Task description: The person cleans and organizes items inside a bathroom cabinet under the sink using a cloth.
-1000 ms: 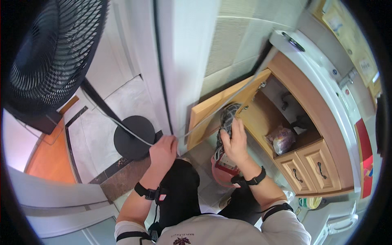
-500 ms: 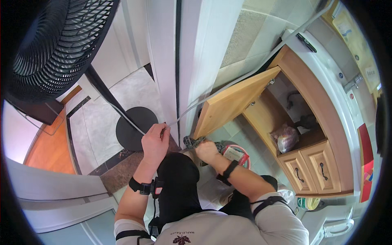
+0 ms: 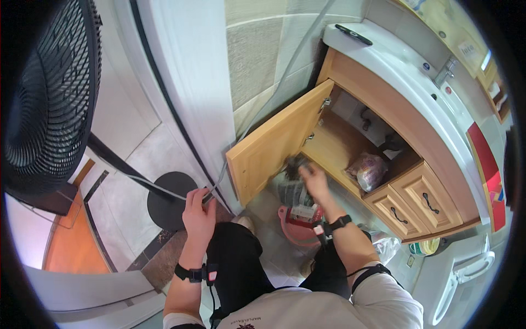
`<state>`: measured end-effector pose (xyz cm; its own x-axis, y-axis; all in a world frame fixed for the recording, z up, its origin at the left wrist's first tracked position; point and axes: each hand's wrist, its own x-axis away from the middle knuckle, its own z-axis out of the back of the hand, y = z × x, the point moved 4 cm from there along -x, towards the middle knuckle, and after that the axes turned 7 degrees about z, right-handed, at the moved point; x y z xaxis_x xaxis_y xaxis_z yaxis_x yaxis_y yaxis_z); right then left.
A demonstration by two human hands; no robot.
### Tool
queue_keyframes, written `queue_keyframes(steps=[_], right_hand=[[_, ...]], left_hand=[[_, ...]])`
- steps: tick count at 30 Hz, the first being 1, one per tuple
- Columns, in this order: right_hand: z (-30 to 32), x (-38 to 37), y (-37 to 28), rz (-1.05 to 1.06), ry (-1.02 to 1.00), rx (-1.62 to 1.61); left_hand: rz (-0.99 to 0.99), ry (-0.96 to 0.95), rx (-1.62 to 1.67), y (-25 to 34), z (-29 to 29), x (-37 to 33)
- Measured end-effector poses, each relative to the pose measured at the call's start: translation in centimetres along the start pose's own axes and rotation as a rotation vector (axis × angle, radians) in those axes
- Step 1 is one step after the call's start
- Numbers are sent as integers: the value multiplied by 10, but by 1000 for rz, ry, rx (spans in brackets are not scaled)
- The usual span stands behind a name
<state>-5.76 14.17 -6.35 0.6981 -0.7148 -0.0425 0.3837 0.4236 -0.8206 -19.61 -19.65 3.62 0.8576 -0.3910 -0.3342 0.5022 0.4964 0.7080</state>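
My left hand is closed around a thin grey cord beside the white door frame. From that hand the cord runs one way towards the black stand fan and the other way up along the tiled wall. My right hand grips a dark grey patterned cloth, blurred by motion, which hangs below the fingers. The cloth is near the lower edge of the open wooden cabinet door. Below it, a pink bucket holds a red and white package.
The open vanity cabinet contains a plastic bag and dark pipes. A dark phone-like object lies on the white sink top. The fan's round black base stands beyond the doorway. A toilet is at lower right.
My right hand has moved up and right with the cloth, towards the cabinet opening. My left hand has kept the cord. The whole view has shifted to the right.
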Motion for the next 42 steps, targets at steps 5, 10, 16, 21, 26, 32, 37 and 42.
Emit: queue_keyframes(steps=[5, 10, 16, 21, 26, 32, 37, 42], right_hand=[[108, -17, -154, 297, 459, -1053], [86, -80, -194, 525, 524, -254], [9, -5, -248, 954, 413, -131], [-12, 23, -225, 1081, 496, -129], [-21, -44, -141, 644, 729, -143], [-105, -71, 4, -303, 753, -480], [-145, -15, 12, -447, 737, -211], [-159, 25, -18, -411, 335, -408]], left_hand=[[-15, 98, 112, 36, 14, 8], [-183, -134, 35, 59, -18, 22], [-267, -230, -105, 32, -32, 55], [-415, -294, -161, 51, -50, 62], [-394, -284, -217, 51, -46, 66], [-351, -274, -189, 53, -53, 56], [-385, -302, -153, 57, -63, 56], [-387, -290, -254, 53, -59, 55]])
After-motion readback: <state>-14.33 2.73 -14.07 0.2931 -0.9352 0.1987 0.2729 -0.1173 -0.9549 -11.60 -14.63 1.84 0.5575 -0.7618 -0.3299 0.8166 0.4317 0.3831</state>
